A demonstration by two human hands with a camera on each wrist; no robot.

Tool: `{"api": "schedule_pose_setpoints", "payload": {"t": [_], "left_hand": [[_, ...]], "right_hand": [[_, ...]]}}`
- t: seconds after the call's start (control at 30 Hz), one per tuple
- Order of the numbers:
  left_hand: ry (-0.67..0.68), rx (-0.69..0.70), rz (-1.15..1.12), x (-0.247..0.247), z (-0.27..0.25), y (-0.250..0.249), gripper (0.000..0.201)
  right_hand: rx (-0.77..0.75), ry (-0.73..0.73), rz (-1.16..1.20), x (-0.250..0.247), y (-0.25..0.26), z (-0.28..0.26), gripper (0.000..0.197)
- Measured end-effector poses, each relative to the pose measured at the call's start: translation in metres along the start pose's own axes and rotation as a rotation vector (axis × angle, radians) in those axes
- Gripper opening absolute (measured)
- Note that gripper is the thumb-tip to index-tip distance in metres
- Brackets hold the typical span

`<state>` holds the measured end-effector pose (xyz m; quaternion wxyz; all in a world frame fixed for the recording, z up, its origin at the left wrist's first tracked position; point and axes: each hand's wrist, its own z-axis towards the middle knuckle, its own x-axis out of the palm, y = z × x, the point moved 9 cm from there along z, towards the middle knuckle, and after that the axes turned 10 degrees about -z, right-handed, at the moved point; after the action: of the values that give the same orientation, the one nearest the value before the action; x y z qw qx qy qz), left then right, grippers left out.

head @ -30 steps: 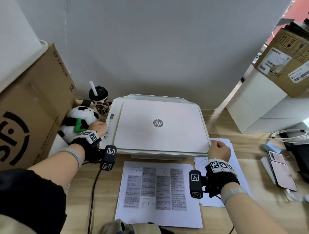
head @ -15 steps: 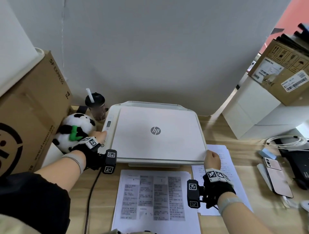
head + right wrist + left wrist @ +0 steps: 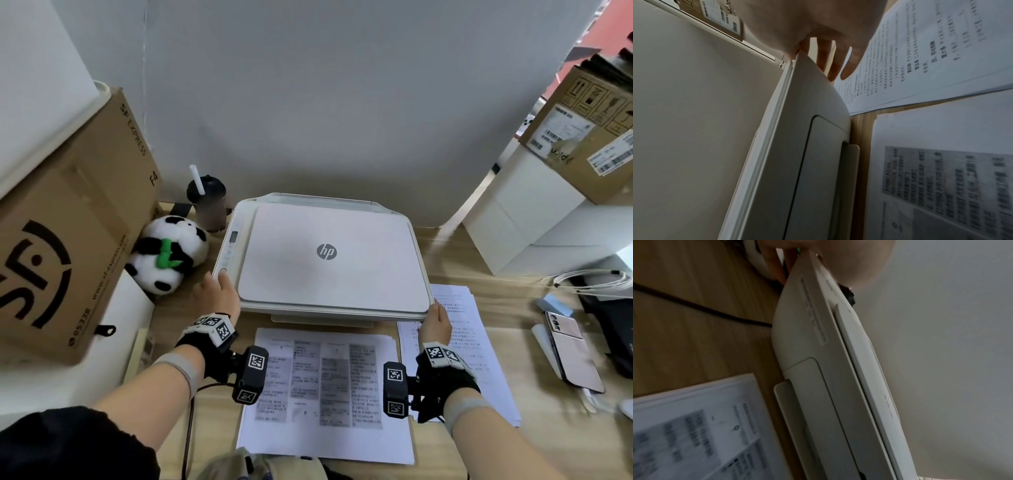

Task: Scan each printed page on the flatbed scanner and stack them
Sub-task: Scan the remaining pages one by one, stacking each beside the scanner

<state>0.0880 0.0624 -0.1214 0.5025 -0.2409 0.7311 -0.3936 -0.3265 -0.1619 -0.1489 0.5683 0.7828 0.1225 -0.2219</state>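
The scanner point(image 3: 329, 260) sits lid-down between both hands: left hand point(image 3: 215, 294) grips its near-left corner, right hand point(image 3: 435, 322) its near-right corner. Printed pages point(image 3: 325, 394) lie just behind the wrists; a plush panda point(image 3: 168, 257) sits beyond the left hand.

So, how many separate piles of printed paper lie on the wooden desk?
2. One white printed pile lies directly before the white flatbed scanner. The other white pile lies at the scanner's front right corner, under the right hand. Sheets inside the closed scanner would be hidden.
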Motion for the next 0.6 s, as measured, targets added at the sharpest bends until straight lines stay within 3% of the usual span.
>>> {"api": "schedule_pose_setpoints", "payload": {"t": [0.3, 0.6], "left_hand": [[-0.131, 0.036, -0.116, 0.004, -0.035, 0.012, 0.054], [-0.145, 0.056, -0.179, 0.003, -0.042, 0.013, 0.051]], "right_hand": [[-0.033, -0.049, -0.007, 0.003, -0.005, -0.01, 0.04], [-0.109, -0.018, -0.047, 0.002, -0.006, -0.008, 0.039]]}}
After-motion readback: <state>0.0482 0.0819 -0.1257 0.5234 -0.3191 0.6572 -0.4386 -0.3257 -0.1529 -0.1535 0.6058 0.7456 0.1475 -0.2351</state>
